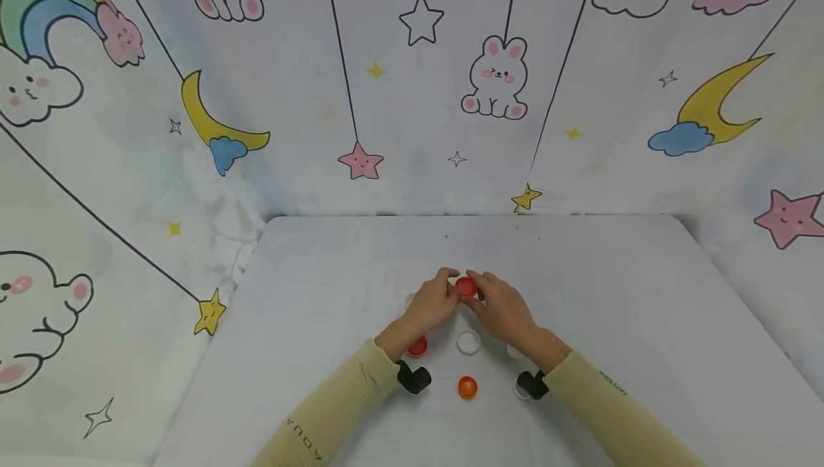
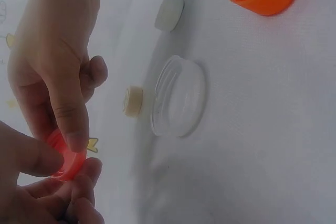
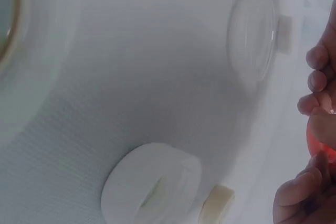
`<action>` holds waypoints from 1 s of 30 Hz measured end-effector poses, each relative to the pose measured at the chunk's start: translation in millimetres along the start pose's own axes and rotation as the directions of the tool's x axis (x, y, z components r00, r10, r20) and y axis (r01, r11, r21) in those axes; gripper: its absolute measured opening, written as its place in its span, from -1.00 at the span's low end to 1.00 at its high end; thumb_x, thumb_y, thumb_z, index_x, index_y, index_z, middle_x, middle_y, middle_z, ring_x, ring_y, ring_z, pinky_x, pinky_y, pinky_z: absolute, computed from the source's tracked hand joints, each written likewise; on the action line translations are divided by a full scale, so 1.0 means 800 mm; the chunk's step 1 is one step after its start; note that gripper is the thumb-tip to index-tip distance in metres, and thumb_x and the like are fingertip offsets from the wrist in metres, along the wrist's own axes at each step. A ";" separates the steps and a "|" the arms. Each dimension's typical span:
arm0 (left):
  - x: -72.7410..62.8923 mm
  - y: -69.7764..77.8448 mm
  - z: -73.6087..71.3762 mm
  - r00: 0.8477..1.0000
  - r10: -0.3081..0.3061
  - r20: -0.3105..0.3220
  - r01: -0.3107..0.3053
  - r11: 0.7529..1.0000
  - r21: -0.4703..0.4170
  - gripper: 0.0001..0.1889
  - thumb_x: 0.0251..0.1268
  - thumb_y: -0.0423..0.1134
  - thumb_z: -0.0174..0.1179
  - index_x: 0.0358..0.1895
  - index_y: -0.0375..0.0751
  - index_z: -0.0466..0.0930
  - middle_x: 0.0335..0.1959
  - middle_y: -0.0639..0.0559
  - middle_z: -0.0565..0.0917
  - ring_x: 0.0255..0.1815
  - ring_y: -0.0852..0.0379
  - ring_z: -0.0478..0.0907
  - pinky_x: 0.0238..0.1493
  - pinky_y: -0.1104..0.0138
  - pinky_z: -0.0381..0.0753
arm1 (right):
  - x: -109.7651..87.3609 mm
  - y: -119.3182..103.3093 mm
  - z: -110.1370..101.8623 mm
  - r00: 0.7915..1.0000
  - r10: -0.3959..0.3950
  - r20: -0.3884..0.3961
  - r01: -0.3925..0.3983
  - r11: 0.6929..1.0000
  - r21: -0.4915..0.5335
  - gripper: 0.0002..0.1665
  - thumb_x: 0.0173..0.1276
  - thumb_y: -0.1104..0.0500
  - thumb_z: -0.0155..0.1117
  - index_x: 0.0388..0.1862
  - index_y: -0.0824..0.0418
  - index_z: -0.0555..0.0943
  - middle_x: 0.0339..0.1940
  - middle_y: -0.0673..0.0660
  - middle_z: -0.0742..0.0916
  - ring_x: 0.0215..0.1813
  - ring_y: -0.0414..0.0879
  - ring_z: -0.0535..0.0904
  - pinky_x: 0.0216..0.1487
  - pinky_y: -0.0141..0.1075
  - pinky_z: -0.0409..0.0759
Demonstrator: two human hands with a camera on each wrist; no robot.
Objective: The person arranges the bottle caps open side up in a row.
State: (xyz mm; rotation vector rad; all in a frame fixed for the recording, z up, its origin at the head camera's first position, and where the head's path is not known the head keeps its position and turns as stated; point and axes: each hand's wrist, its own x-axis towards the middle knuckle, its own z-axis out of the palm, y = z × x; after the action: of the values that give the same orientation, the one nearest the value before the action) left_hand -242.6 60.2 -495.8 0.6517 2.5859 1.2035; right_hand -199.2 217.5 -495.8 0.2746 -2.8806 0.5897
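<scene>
Both hands meet over the table around a red bottle cap (image 1: pixel 466 287), its hollow side showing. My right hand (image 1: pixel 505 310) pinches it by the rim between thumb and fingers. From the other side my left hand (image 1: pixel 433 306) grips it too; in the left wrist view the left thumb (image 2: pixel 39 157) lies over the cap and the fingers curl beneath. Below the hands lies a clear ring-shaped cap (image 1: pixel 468 343). Another red cap (image 1: pixel 417 346) rests beside the left wrist. Partly covered by the right wrist is a white cap (image 3: pixel 152 187).
An orange cap (image 1: pixel 467 387) lies nearest the front. A clear lid (image 1: pixel 521 390) is partly behind the right wrist's camera, and a pale cap (image 1: pixel 409 300) shows behind the left hand. Small cream caps (image 2: pixel 133 101) stand farther back. A patterned cloth (image 1: pixel 412 95) hangs behind the white table (image 1: pixel 335 252).
</scene>
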 end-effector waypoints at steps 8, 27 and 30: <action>0.000 0.001 0.004 0.995 0.094 0.022 -0.096 0.987 0.128 -0.76 0.31 -0.30 0.22 0.01 -0.23 0.63 -0.30 0.03 0.70 -0.38 0.21 0.53 -0.29 0.41 0.51 | -0.001 0.010 0.006 1.000 -0.005 0.021 0.004 1.000 0.029 -0.29 0.22 0.16 0.46 0.34 0.23 0.46 -0.34 0.01 0.61 -0.39 -0.18 0.43 -0.35 -0.33 0.48; 0.009 -0.015 0.002 0.991 -0.106 0.077 0.107 0.994 -0.012 -0.73 0.33 -0.27 0.02 -0.49 -0.20 0.66 -0.69 0.16 0.44 -0.67 0.25 0.25 -0.63 0.42 0.21 | -0.006 0.008 0.009 0.986 -0.162 -0.040 0.162 0.987 0.009 -0.29 0.10 0.15 0.55 0.27 0.03 0.55 -0.24 -0.03 0.64 -0.40 -0.23 0.49 -0.37 -0.39 0.51; 0.008 -0.016 0.001 0.990 -0.112 0.085 0.115 0.993 -0.031 -0.71 0.35 -0.24 0.01 -0.48 -0.22 0.67 -0.66 0.14 0.49 -0.65 0.24 0.26 -0.61 0.41 0.22 | -0.008 0.009 0.009 0.984 -0.170 -0.053 0.170 0.985 0.003 -0.34 0.10 0.17 0.55 0.23 0.06 0.59 -0.25 -0.02 0.64 -0.37 -0.20 0.54 -0.39 -0.38 0.52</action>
State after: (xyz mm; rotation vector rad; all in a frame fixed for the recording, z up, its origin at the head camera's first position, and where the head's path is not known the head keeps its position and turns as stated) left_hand -252.0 56.6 -506.5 0.5284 2.4912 1.1593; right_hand -195.8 221.7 -506.5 0.4933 -2.7687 0.5677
